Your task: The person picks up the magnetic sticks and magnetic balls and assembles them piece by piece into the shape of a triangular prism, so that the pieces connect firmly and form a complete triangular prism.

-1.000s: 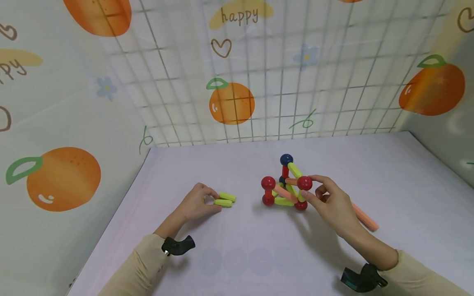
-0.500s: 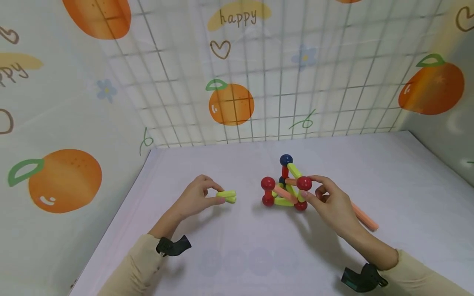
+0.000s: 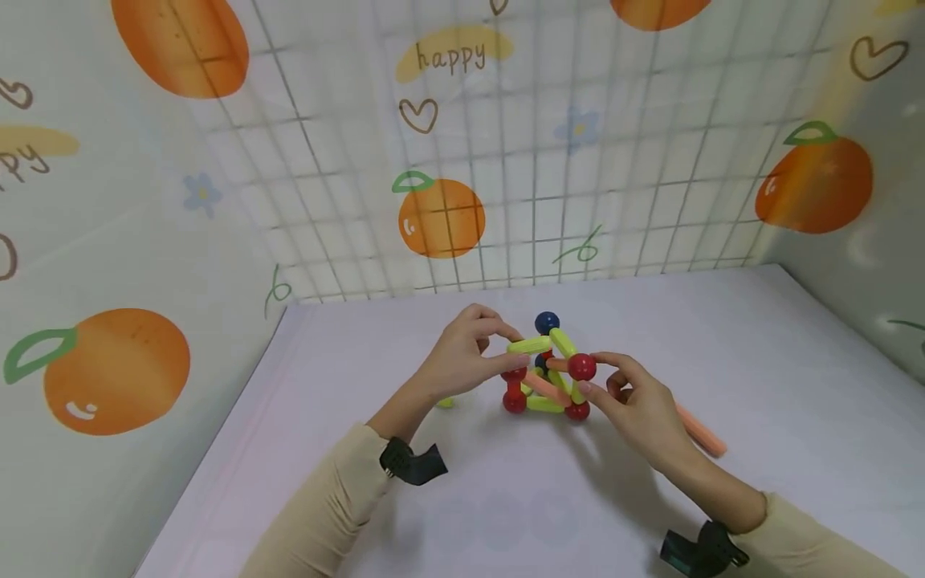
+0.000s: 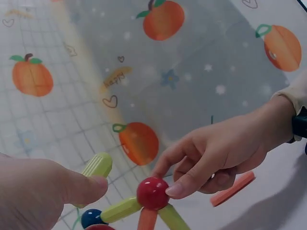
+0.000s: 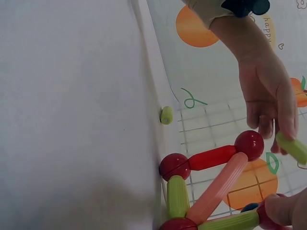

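Observation:
Red and blue balls joined by red, orange and yellow-green rods form a magnetic-stick frame [image 3: 545, 404] on the table. My left hand [image 3: 462, 353] pinches a loose yellow-green rod [image 3: 531, 345] between thumb and fingers, close over the frame's upper left red ball [image 5: 249, 145]. In the left wrist view that rod [image 4: 97, 165] tilts up beyond the thumb. With thumb and forefinger, my right hand [image 3: 646, 413] holds the upper right red ball [image 3: 582, 367], from which rods run down and back. A blue ball [image 3: 547, 323] tops the frame's rear corner.
One more yellow-green rod [image 3: 446, 402] lies on the table, partly behind the left wrist. An orange rod [image 3: 701, 429] lies beyond the right hand. A cloth printed with oranges hangs at the back and both sides of the white table [image 3: 506, 522].
My left hand has picked up one of two yellow-green rods and carried it right, over to the frame. The right hand keeps its hold on the red ball; the head view has shifted slightly.

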A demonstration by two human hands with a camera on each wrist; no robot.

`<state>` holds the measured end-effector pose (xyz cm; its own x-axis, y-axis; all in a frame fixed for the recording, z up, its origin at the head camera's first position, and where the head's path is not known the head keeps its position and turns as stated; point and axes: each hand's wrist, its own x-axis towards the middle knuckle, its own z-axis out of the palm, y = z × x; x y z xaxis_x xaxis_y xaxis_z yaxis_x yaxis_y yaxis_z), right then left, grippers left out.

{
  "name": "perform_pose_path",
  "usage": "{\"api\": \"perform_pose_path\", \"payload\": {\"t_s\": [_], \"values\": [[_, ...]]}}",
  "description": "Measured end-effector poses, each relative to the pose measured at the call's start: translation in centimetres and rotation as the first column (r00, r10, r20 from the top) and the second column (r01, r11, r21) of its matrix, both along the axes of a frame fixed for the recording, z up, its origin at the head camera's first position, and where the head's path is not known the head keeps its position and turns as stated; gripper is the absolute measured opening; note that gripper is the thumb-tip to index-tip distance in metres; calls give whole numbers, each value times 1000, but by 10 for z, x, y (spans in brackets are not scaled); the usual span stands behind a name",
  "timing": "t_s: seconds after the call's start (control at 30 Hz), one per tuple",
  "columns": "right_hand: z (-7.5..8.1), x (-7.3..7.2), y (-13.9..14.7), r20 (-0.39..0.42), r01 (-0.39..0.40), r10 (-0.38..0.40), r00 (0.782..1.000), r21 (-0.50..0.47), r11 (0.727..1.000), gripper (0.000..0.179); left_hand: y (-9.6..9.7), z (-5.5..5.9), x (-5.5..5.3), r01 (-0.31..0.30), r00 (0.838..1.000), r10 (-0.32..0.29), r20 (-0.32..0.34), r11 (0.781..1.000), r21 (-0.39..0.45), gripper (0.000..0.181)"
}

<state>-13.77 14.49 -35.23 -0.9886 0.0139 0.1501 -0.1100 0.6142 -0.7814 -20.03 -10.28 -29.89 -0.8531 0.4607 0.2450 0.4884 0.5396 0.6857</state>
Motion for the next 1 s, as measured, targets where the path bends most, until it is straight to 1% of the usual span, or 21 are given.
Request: {"api": "perform_pose_path", "payload": {"t_s": [0.07, 0.17, 0.27, 0.4, 0.63, 0.83, 1.0], "values": [[0, 0, 0, -12, -4, 4, 1000, 7, 1000, 50, 7, -1, -2, 4, 1000, -4, 9, 1000, -7, 22], [1, -1, -1, -29, -7, 7, 1000, 25, 1000, 50, 12, -4, -4, 8, 1000, -7, 17, 1000, -22, 23], [3, -2, -1, -42, -8, 10, 999, 28, 1000, 51, 13, -7, -6, 12, 1000, -11, 11, 999, -39, 24], [3, -2, 0, -53, -12, 13, 999, 24, 1000, 52, 13, -9, -7, 15, 1000, -15, 0, 998, -57, 24], [3, -1, 2, -46, 1, 0, 999, 23, 1000, 51, 19, -13, -8, 22, 1000, -22, 0, 996, -82, 24], [2, 1, 1, -27, -3, 3, 1000, 15, 1000, 53, 20, -17, -8, 26, 1000, -25, 9, 995, -101, 24], [3, 0, 1, -29, 6, -6, 1000, 19, 1000, 52, 20, -17, -7, 32, 999, -33, -10, 994, -103, 26]]}}
